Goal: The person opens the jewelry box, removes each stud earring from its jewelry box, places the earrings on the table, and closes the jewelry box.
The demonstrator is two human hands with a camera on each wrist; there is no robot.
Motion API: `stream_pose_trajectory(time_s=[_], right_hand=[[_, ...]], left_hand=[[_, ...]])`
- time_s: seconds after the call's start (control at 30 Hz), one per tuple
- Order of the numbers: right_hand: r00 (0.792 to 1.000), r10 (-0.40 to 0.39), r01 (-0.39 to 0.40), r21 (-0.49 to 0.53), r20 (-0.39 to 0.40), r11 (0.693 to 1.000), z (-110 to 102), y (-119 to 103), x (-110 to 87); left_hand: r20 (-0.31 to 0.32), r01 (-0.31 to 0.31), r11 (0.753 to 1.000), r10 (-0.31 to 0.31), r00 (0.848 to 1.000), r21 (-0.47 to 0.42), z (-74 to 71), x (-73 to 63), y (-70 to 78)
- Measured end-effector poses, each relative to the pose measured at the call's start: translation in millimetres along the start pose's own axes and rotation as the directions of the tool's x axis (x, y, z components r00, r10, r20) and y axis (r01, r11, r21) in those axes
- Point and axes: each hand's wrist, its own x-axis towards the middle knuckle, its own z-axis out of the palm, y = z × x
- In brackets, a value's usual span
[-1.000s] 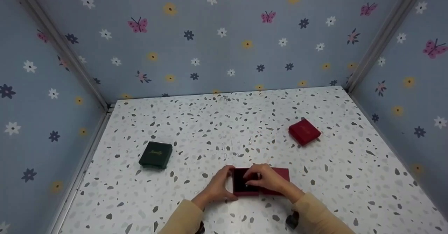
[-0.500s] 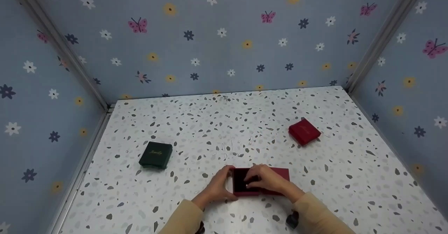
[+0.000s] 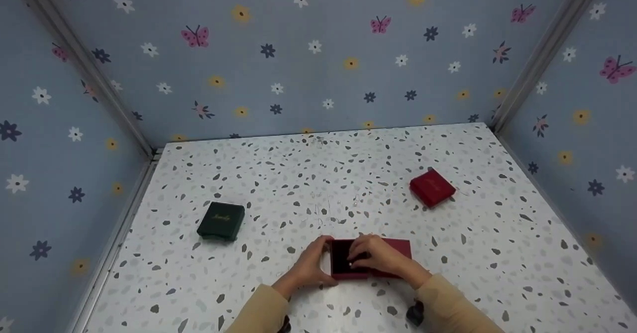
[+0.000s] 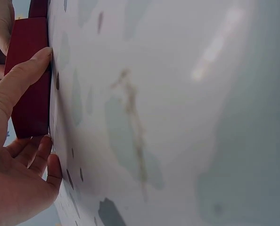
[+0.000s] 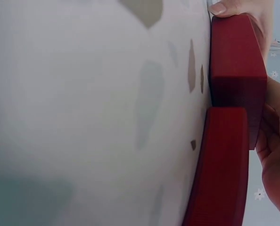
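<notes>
A dark red jewelry box (image 3: pixel 341 258) lies open at the front of the table, its inside dark and its lid (image 3: pixel 399 247) folded flat to the right. My left hand (image 3: pixel 311 263) holds the box's left end, thumb on the near wall and fingers round the far side; the thumb lies along the red wall (image 4: pixel 30 101) in the left wrist view. Over the box, my right hand (image 3: pixel 375 254) reaches in with curled thumb and fingers pinching a small shiny piece (image 3: pixel 350 264). Its exact kind is too small to tell.
A closed dark green box (image 3: pixel 222 220) with gold lettering stands at the left. A closed red box (image 3: pixel 432 188) sits at the back right. Thin chain-like pieces (image 3: pixel 319 213) lie mid-table. Patterned walls (image 3: pixel 318 74) enclose the back and sides.
My right fingers have shifted very slightly inside the box, and the shiny piece shows a little more clearly at the thumb. The left hand and the boxes stay in place.
</notes>
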Motion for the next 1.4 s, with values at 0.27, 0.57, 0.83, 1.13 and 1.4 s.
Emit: stream_pose_trajectory(time_s=[0.27,0.57,0.83,1.13,1.4], right_hand=[[1.0,0.001,-0.001,-0.006,-0.004,1.0,0.5,-0.8,-0.4],[1.0,-0.027,0.027,-0.033,-0.007,0.999,-0.4,-3.8,0.2],[1.0,0.008,-0.007,-0.046,0.021,0.999,0.0,-4.4,0.3],[1.0,0.019,-0.018,-0.055,0.022,0.998,-1.3,-5.0,1.3],[1.0,-0.013,0.014,-0.069,0.021,0.998,-0.2,-3.4,2.1]], left_hand=[[0.005,0.012,1.0,-0.011,1.0,-0.017,0.7,-0.6,-0.2],[-0.012,-0.023,0.999,0.022,1.0,-0.032,1.2,-0.6,-2.9],[-0.01,-0.011,0.999,0.011,1.0,-0.035,1.6,-0.4,-2.8],[-0.007,0.017,0.999,-0.017,1.0,-0.033,1.7,-0.1,-0.6],[-0.012,-0.018,0.999,0.018,1.0,-0.032,1.3,0.4,-1.0]])
